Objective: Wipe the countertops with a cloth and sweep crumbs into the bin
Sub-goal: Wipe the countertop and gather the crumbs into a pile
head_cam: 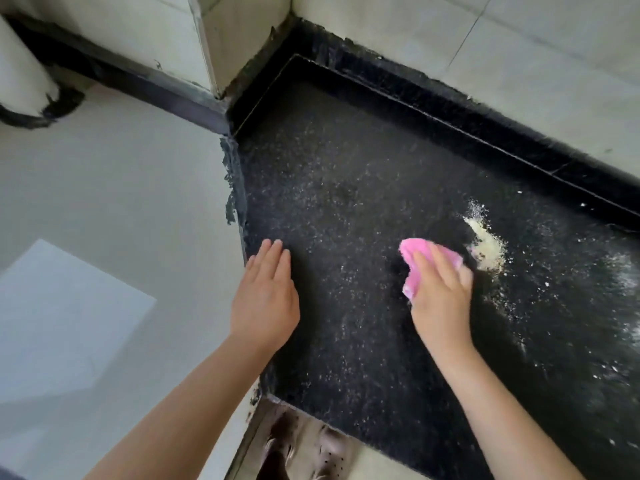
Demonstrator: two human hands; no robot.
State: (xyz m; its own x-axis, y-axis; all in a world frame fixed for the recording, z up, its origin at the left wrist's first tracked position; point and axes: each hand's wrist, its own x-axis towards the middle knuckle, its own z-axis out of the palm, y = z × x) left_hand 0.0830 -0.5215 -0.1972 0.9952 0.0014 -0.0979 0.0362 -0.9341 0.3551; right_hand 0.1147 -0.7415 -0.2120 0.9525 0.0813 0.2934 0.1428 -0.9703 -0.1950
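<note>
1. Down at the bottom edge, below the counter's front lip, your feet in light perforated shoes (pixel 325 452) stand on the pale floor.
2. Next, your left hand (pixel 265 303) lies flat at the left edge of the black speckled countertop (pixel 346 188), fingers straight and pressed together, holding nothing.
3. Level with it, your right hand (pixel 441 299) presses down on the pink cloth (pixel 420 252); the fingers lie over the cloth, which bunches out past the fingertips and beside the thumb.
4. Just beyond the cloth, to its right, a pale heap of crumbs (pixel 486 244) sits on the countertop, very near the cloth's edge; whether they touch is unclear. Finer white specks scatter further right.
5. Farther back, a raised black upstand (pixel 450 109) runs along the counter's rear, meeting the pale tiled wall (pixel 519 39).
6. To the far left, a white pipe (pixel 20 74) stands against the wall.
</note>
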